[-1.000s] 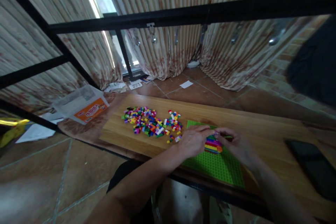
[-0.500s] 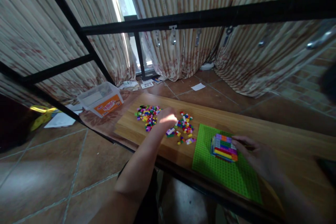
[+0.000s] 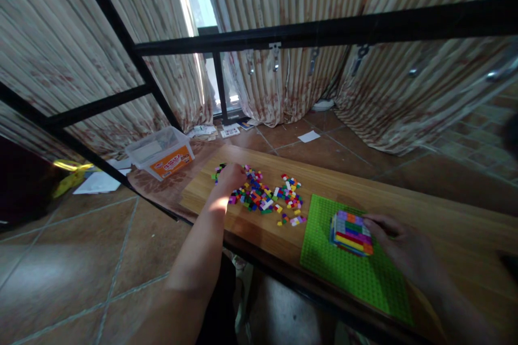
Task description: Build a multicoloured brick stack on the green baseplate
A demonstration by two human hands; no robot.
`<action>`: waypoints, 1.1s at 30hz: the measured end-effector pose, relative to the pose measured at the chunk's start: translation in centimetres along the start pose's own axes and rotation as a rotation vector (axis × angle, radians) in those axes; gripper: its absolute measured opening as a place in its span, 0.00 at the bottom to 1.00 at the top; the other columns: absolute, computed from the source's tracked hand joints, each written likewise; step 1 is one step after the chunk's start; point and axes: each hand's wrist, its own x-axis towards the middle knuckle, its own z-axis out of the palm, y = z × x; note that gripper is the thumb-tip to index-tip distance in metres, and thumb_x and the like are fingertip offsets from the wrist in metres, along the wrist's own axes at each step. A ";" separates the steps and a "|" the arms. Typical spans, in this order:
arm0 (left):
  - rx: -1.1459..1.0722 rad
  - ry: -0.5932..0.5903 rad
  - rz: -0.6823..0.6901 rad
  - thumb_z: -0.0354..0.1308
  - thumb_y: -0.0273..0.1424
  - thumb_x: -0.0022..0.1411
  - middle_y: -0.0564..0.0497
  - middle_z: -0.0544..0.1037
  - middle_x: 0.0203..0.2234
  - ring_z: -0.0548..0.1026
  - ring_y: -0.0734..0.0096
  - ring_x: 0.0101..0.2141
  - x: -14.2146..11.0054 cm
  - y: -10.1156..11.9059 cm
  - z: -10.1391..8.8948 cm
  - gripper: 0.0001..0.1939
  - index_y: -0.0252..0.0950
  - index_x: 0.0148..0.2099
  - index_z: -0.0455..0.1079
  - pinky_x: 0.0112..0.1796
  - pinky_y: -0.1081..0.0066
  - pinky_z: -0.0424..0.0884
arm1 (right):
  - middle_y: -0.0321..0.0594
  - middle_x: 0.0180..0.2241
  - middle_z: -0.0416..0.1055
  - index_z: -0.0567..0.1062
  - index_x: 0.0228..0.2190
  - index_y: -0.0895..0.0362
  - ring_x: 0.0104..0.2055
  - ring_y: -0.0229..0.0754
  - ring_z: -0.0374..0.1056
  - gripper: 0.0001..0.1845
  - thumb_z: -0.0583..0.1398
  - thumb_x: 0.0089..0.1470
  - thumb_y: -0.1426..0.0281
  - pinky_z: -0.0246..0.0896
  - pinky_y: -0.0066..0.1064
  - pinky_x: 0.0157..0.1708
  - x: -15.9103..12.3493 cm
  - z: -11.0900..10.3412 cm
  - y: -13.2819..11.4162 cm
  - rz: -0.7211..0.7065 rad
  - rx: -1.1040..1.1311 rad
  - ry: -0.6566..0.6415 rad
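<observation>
Multicoloured block build made of stacked plastic bricks (image 3: 351, 233) sits on the green studded baseplate (image 3: 352, 264), toward its far side, on the right half of the light-brown wooden board (image 3: 243, 226). Its top shows purple, orange, grey and green bricks, with red, yellow and blue layers down the near side. The right hand (image 3: 399, 237) is at the build's right side, thumb and forefinger close to its far right corner; whether the fingertips grip it is too blurred to tell. The left hand (image 3: 231, 177) is well apart from the right, reaching over the left part of the loose pile of small coloured bricks (image 3: 254, 194); its fingers are hidden, so whether they have closed on a brick cannot be told. A smaller cluster of loose bricks (image 3: 289, 194) lies between that pile and the baseplate. Beyond the board's left end stands a clear plastic box with an orange label (image 3: 162, 153).
</observation>
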 end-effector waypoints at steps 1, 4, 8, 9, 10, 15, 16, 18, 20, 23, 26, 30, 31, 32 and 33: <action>-0.006 0.011 -0.005 0.54 0.29 0.59 0.42 0.82 0.41 0.77 0.58 0.45 0.1 -0.1 0.0 0.15 0.36 0.45 0.79 0.46 0.66 0.70 | 0.41 0.37 0.81 0.81 0.36 0.52 0.37 0.51 0.77 0.23 0.56 0.53 0.49 0.71 0.38 0.35 0.0 0.0 0.0 0.001 -0.004 -0.003; -0.042 0.041 -0.008 0.57 0.30 0.57 0.43 0.81 0.43 0.76 0.58 0.47 0.3 -0.5 0.0 0.17 0.39 0.48 0.78 0.47 0.66 0.69 | 0.41 0.36 0.81 0.81 0.35 0.52 0.37 0.51 0.77 0.24 0.56 0.52 0.49 0.71 0.39 0.35 0.0 0.0 -0.2 0.001 0.001 0.011; -0.055 0.072 0.011 0.58 0.28 0.56 0.45 0.81 0.42 0.76 0.61 0.47 0.5 -0.6 0.4 0.18 0.39 0.49 0.77 0.48 0.67 0.69 | 0.41 0.36 0.81 0.81 0.34 0.52 0.36 0.51 0.77 0.24 0.56 0.51 0.48 0.71 0.37 0.34 -0.1 0.1 -0.3 0.013 0.027 0.025; -0.050 0.082 0.023 0.57 0.28 0.57 0.45 0.81 0.42 0.76 0.62 0.47 0.6 -0.5 0.6 0.18 0.39 0.49 0.77 0.49 0.68 0.68 | 0.41 0.36 0.81 0.81 0.34 0.52 0.37 0.51 0.77 0.24 0.56 0.51 0.48 0.71 0.37 0.34 -0.1 0.1 -0.3 0.015 0.034 0.016; -0.046 0.091 0.035 0.56 0.27 0.57 0.45 0.81 0.42 0.76 0.62 0.47 0.6 -0.4 0.8 0.18 0.39 0.49 0.77 0.49 0.68 0.68 | 0.41 0.37 0.81 0.81 0.34 0.52 0.37 0.51 0.77 0.24 0.55 0.52 0.49 0.71 0.37 0.34 -0.1 0.1 -0.3 0.019 0.037 0.002; -0.061 0.120 0.049 0.55 0.26 0.57 0.39 0.79 0.44 0.74 0.55 0.49 1.0 0.1 2.1 0.17 0.33 0.47 0.77 0.50 0.64 0.67 | 0.41 0.37 0.81 0.81 0.36 0.52 0.39 0.52 0.77 0.24 0.55 0.53 0.49 0.71 0.38 0.36 -0.1 0.1 -0.2 0.024 0.005 -0.031; -0.070 0.125 0.046 0.54 0.25 0.57 0.38 0.79 0.44 0.74 0.55 0.50 1.0 0.1 2.2 0.16 0.32 0.46 0.77 0.50 0.63 0.67 | 0.41 0.37 0.81 0.81 0.36 0.52 0.38 0.52 0.77 0.24 0.54 0.53 0.49 0.71 0.38 0.36 -0.1 0.1 -0.2 0.019 0.002 -0.031; -0.094 0.127 0.040 0.53 0.23 0.57 0.37 0.79 0.43 0.74 0.54 0.49 1.1 0.2 2.2 0.15 0.31 0.44 0.77 0.50 0.63 0.67 | 0.41 0.37 0.81 0.81 0.36 0.53 0.38 0.51 0.77 0.24 0.54 0.54 0.50 0.71 0.37 0.35 -0.1 0.1 -0.2 0.005 0.003 -0.033; -0.130 0.117 0.042 0.54 0.23 0.56 0.38 0.80 0.40 0.75 0.56 0.47 1.1 0.3 1.9 0.14 0.31 0.42 0.78 0.48 0.64 0.68 | 0.40 0.36 0.81 0.81 0.35 0.53 0.37 0.50 0.77 0.23 0.55 0.54 0.51 0.71 0.37 0.35 -0.1 0.0 -0.4 -0.010 0.011 -0.029; -0.243 0.068 0.083 0.55 0.25 0.57 0.44 0.81 0.33 0.77 0.63 0.37 0.9 0.4 0.9 0.11 0.31 0.39 0.77 0.39 0.69 0.70 | 0.39 0.35 0.81 0.81 0.33 0.52 0.37 0.49 0.76 0.20 0.56 0.54 0.53 0.71 0.36 0.36 -0.1 0.0 -1.0 -0.031 0.035 0.006; -0.704 -0.079 0.166 0.58 0.28 0.57 0.49 0.79 0.27 0.74 0.72 0.27 0.2 1.1 0.0 0.08 0.31 0.37 0.76 0.32 0.73 0.70 | 0.40 0.36 0.80 0.80 0.34 0.52 0.38 0.48 0.76 0.17 0.57 0.55 0.55 0.71 0.37 0.40 -0.1 0.0 -1.7 -0.047 0.070 0.068; -1.241 -0.405 0.242 0.67 0.34 0.51 0.52 0.77 0.26 0.72 0.78 0.25 -1.5 3.7 0.1 0.12 0.31 0.35 0.75 0.31 0.76 0.69 | 0.41 0.37 0.79 0.80 0.35 0.53 0.40 0.46 0.75 0.15 0.58 0.56 0.58 0.69 0.38 0.42 0.0 0.0 -2.6 -0.061 0.153 0.209; -1.318 -0.499 0.259 0.69 0.35 0.50 0.51 0.77 0.27 0.72 0.78 0.26 -2.1 4.6 0.4 0.14 0.31 0.36 0.75 0.31 0.77 0.69 | 0.41 0.37 0.79 0.80 0.35 0.53 0.39 0.46 0.75 0.14 0.58 0.56 0.59 0.69 0.38 0.42 0.0 0.0 -2.9 -0.072 0.187 0.254; -1.386 -0.599 0.275 0.70 0.35 0.48 0.51 0.77 0.28 0.73 0.78 0.27 -2.8 5.7 0.7 0.15 0.31 0.37 0.75 0.32 0.77 0.69 | 0.41 0.37 0.79 0.80 0.35 0.53 0.40 0.45 0.74 0.13 0.59 0.56 0.59 0.69 0.38 0.43 -0.1 0.0 -3.3 -0.088 0.223 0.286; -1.445 -0.689 0.279 0.71 0.35 0.47 0.51 0.77 0.30 0.73 0.78 0.27 -3.5 6.8 1.2 0.17 0.32 0.38 0.75 0.33 0.76 0.70 | 0.41 0.37 0.79 0.80 0.36 0.53 0.40 0.45 0.74 0.13 0.59 0.56 0.60 0.69 0.38 0.43 -0.2 0.1 -3.7 -0.103 0.255 0.310</action>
